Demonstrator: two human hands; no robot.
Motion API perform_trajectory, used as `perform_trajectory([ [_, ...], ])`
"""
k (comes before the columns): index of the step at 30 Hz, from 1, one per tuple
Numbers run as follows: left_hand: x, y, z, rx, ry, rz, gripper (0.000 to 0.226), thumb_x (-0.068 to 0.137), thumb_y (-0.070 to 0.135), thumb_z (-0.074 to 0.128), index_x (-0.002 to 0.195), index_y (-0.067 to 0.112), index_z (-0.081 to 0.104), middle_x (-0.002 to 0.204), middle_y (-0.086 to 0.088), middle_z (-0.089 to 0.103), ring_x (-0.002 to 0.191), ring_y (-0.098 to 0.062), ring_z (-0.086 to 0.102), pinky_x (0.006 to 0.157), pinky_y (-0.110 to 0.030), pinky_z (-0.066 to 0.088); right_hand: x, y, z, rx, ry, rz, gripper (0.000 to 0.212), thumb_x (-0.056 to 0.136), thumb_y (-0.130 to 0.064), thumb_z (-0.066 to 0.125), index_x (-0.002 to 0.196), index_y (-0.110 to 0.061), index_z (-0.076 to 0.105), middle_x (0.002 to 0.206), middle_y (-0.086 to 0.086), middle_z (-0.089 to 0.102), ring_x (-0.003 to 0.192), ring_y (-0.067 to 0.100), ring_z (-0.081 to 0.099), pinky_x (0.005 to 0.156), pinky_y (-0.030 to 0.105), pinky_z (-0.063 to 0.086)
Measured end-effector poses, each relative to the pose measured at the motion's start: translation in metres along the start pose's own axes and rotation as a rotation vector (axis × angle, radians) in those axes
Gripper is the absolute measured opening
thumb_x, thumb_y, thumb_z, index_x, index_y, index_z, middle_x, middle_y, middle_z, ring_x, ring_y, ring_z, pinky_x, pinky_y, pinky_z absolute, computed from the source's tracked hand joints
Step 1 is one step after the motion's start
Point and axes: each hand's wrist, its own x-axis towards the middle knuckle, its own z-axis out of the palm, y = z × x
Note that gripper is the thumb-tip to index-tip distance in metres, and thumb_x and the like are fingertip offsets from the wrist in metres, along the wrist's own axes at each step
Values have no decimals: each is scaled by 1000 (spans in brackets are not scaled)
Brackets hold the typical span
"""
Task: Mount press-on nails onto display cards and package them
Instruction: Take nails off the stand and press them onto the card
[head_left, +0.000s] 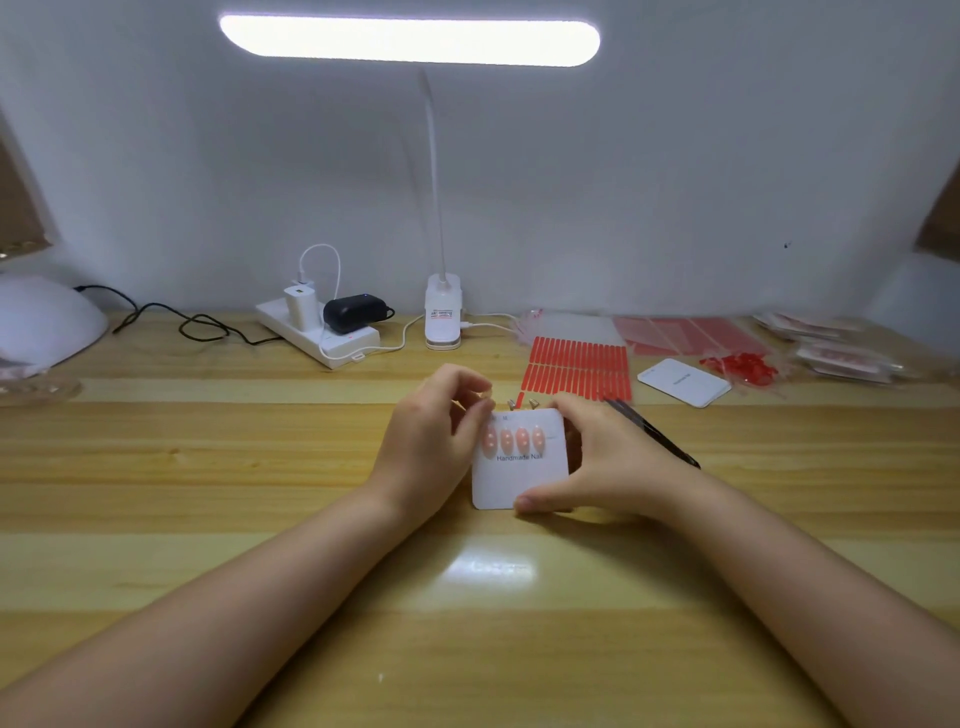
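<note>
The white display card (519, 470), printed "Handmade Nail", was held just above the wooden desk (260, 467), centre frame. 4 pink press-on nails (513, 440) were seated in a row across its upper half; 2 more loose nails (522, 404) were seen just beyond its top edge. The right hand (597, 462) was pinching the card's right side, thumb at the bottom edge, with black tweezers (654, 434) tucked in the same grip. The left hand (436, 441) was curled at the card's left edge, fingertips near the first nail; contact could not be told. Card judged light, thin, fairly stiff: best held by the edges. Nails judged small, glossy, slippery: tweezers advised.
</note>
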Motion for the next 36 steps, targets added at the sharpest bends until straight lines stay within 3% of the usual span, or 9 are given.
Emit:
perform_trajectory([
  [3, 2, -1, -1, -21, 16, -11, 14, 88, 5, 62, 98, 12, 56, 84, 6, 56, 75, -3, 54, 67, -9, 42, -2, -7, 8, 18, 23, -32, 64, 57, -39, 90, 104, -28, 48, 100, -13, 59, 90, 3, 58, 73, 23, 52],
  [6, 2, -1, 0, -32, 53, -18, 16, 88, 3, 61, 97, 12, 52, 85, 2, 54, 76, -3, 52, 68, -6, 39, -5, -14, 13, 118, 19, -44, 57, 64, -27, 88, 106, -23, 49, 99, -9, 62, 88, 6, 62, 69, 20, 51],
  [9, 1, -2, 0, -46, 100, -5, 16, 88, 0, 60, 95, 11, 50, 85, -1, 55, 74, -6, 52, 69, -8, 40, -8, -18, 13, 476, -11, -63, 28, 83, -6, 72, 105, -13, 56, 89, -6, 71, 77, 4, 67, 60, 16, 52],
  [11, 2, -3, 0, -60, 132, -7, 15, 88, -1, 59, 94, 9, 51, 85, -5, 57, 74, -13, 53, 68, -9, 40, -8, -20, 12, 683, 0, -65, 19, 89, 4, 59, 103, -9, 61, 75, -8, 71, 61, 0, 64, 49, 10, 44],
  [15, 2, -2, 0, -73, 162, -25, 17, 88, -1, 59, 92, 13, 49, 83, -1, 54, 72, -5, 50, 66, -7, 38, -5, -16, 15, 734, 58, 1, 21, 92, 3, 55, 109, -6, 64, 67, -7, 70, 48, -1, 56, 41, 10, 37],
  [22, 2, 0, -3, -12, 216, 32, 11, 87, 0, 63, 95, 6, 58, 83, 1, 56, 66, -5, 50, 63, -9, 39, -3, -13, 18, 835, 118, 27, 23, 92, 7, 53, 96, -13, 64, 55, -9, 66, 43, -3, 57, 38, 8, 38],
  [26, 1, 2, -4, -12, 231, 88, 18, 86, 2, 65, 103, 4, 61, 81, 2, 61, 63, -4, 49, 62, -8, 38, -2, -12, 18, 850, 152, 57, 17, 92, 3, 55, 101, -8, 64, 51, -8, 62, 40, -1, 54, 37, 9, 36],
  [31, 0, 2, -3, 3, 184, 139, 16, 82, 5, 70, 97, 5, 67, 80, 4, 61, 66, -7, 48, 65, -7, 38, 1, -9, 20, 849, 199, 92, 13, 91, -3, 60, 103, -2, 66, 58, 2, 58, 38, 2, 45, 36, 12, 31],
  [36, -1, 1, -1, 9, 153, 191, 16, 79, 3, 73, 94, 4, 71, 79, -3, 64, 67, -7, 49, 65, -9, 40, -1, -14, 20, 928, 195, 85, 17, 90, -2, 61, 106, 2, 64, 59, 0, 64, 41, 2, 55, 36, 11, 36],
])
